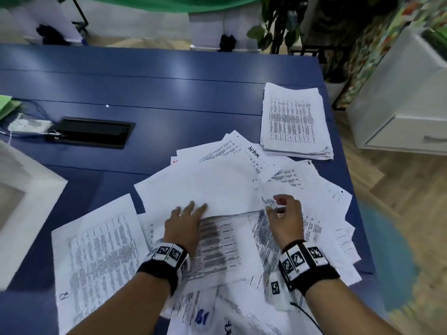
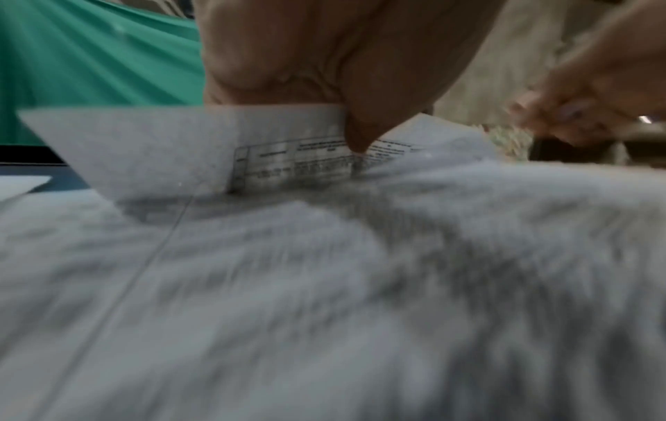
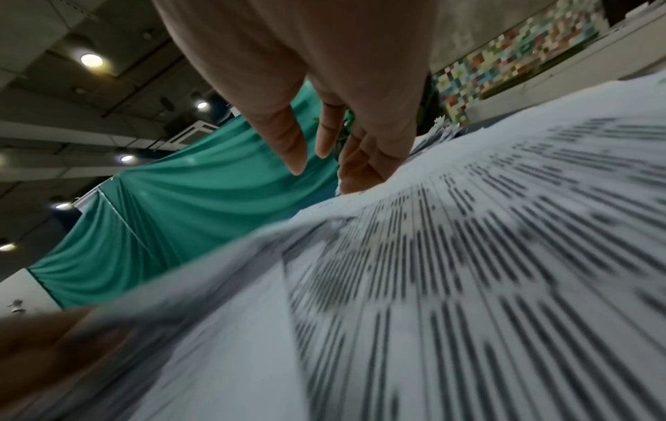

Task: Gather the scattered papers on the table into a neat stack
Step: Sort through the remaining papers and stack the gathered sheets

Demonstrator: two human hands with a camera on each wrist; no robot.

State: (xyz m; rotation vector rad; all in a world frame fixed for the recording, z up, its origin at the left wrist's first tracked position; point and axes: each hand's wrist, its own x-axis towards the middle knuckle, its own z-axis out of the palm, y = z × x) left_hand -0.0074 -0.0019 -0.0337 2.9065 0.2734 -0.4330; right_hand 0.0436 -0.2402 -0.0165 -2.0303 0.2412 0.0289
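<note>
Directly beneath left hand [image 1: 183, 221], right hand [image 1: 286, 218], scattered papers [image 1: 217, 187], stack [image 1: 294, 122] beyond

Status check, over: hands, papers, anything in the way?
Left hand pinches blank sheet edge; right hand open beside it. Papers mostly scattered, one stack far right. Nothing blocking.

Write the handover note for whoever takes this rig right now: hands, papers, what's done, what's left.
Left hand: pinches the near edge of a mostly blank sheet lying on top of the loose pile.
Right hand: open, holds nothing, fingers touching the pile beside that sheet.
Papers: a fairly squared stack sits at the far right of the table. The loose pile covers the near middle, with a printed sheet at its left.
Done: some papers are stacked.
Left: most sheets are scattered. Gather them, square them and add them to the stack.
</note>
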